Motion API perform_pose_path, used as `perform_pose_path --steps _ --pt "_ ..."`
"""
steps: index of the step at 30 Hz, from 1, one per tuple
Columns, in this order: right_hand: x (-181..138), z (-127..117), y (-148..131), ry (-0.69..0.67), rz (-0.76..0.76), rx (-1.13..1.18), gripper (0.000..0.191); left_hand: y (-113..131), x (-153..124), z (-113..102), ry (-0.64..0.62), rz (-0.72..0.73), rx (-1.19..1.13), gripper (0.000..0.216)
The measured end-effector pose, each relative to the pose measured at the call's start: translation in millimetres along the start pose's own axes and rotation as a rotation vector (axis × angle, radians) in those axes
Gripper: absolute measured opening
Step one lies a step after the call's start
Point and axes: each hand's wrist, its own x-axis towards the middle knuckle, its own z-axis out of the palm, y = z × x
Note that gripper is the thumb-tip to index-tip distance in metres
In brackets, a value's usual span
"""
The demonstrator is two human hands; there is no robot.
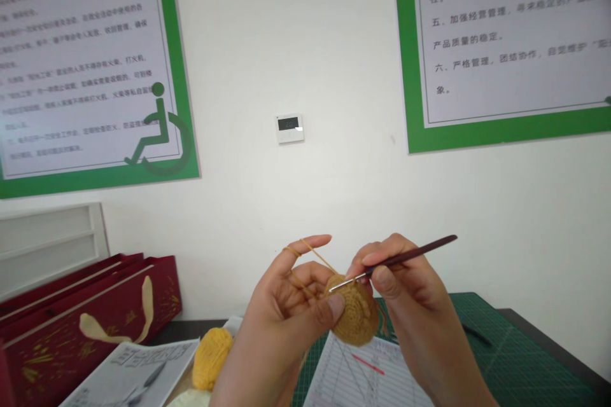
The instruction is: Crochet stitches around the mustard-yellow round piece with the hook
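The left hand [286,315] grasps a round, tan-brown crocheted piece [356,315], its thumb pressed on the upper left of the front; the index finger sticks out, a thin tan yarn strand [321,253] wound about it and running down to the piece's upper edge. The right hand [405,286] pinches a slim crochet hook with a silver metal shaft and dark maroon handle [420,250] between thumb and fingers, the metal tip lying at the piece's upper left edge. The piece is held up over a green gridded cutting mat [520,356]. Below it, a white sheet printed with fine lines [334,381] lies on the mat, a thin red strip [367,364] showing on it. A thin, curved black object [476,335] lies near the mat's far right corner. Left of the mat, on the dark table [181,331], are a yellow yarn ball [212,358] and a white printed sheet with grey pictures [133,372]. Dark red paper bags with cream ribbon handles [95,324] stand towards the table's far left corner.
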Motion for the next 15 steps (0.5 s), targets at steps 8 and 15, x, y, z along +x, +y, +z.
perform_pose_path --steps 8,15 --pt "-1.0 -3.4 4.0 -0.011 -0.058 -0.051 0.011 0.9 -1.0 0.9 0.070 0.026 0.002 0.053" --pt "-1.9 -7.8 -1.8 -0.084 -0.098 -0.029 0.009 1.7 -2.3 2.2 0.085 0.041 0.001 0.050"
